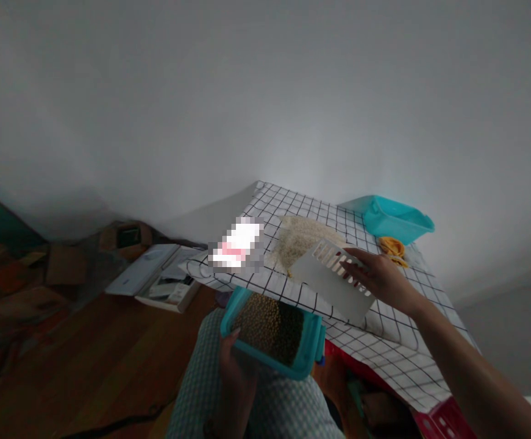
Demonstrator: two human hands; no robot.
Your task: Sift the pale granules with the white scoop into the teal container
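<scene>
My left hand [236, 360] grips the near left rim of a teal plastic box [283, 367], its thumb over the edge. Tan and dark green beans [269, 323] fill the box, which sits over my lap just below the table's front edge. My right hand [379, 274] is closed on the slotted edge of a flat white plastic board [333, 286]. The board leans at a slant on the tabletop, its left end beside a spread heap of pale grains [306, 238] that look like rice. Part of the heap is hidden behind the board.
A checked cloth [288, 198] covers the table. At its back right stand a turquoise bin [397, 222] and a crumpled yellow cloth [392, 247]. A blurred-out bright phone-like object [238, 244] lies left. Boxes [164, 277] crowd the floor at left; a red crate [445, 421] is below right.
</scene>
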